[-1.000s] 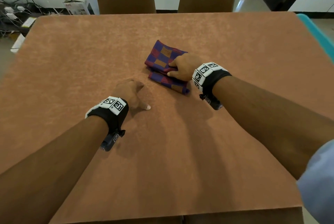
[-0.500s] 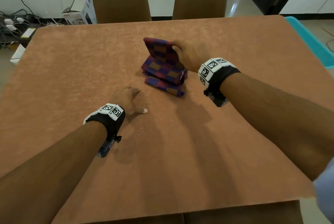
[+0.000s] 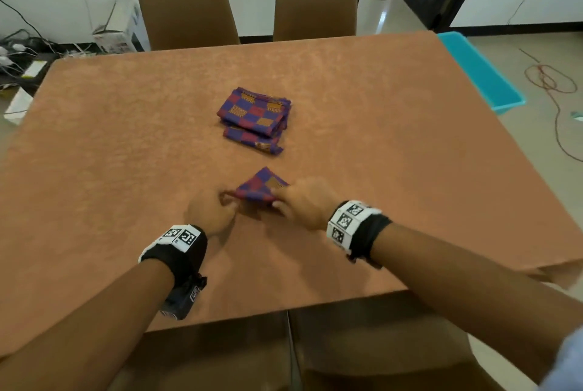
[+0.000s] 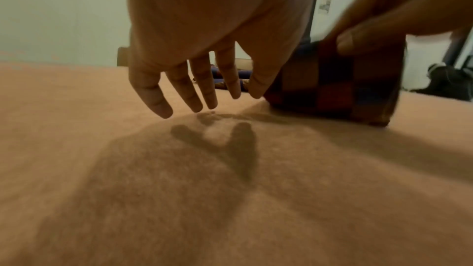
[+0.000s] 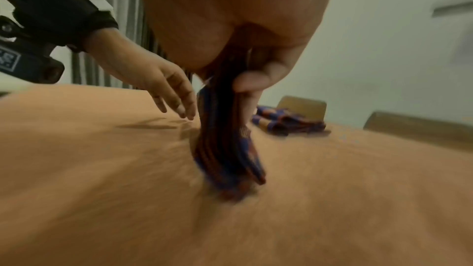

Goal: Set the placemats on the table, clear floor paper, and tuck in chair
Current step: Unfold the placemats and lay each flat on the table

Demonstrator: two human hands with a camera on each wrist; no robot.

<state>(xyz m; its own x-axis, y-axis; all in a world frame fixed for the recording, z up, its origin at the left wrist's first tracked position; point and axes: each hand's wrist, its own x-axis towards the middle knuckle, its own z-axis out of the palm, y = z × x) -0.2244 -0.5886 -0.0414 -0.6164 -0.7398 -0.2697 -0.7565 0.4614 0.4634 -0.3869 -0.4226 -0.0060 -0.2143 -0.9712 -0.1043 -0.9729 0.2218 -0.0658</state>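
Brown table (image 3: 126, 138), seen from its near edge. A stack of folded checkered placemats (image 3: 255, 116) lies at the centre. One folded placemat (image 3: 263, 187) stands on edge nearer the person, its lower edge apparently on the table. The right hand (image 3: 304, 206) pinches its upper right part between thumb and fingers. The left hand (image 3: 211, 217), fingers straight and spread, hovers just beside its left corner and holds nothing. To lay the mat well, the left hand should probably take that free corner. Both hands can then draw the folds apart and lower it flat, square to the near edge.

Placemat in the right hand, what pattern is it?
The placemat has blue, red and orange checks; best in head view.
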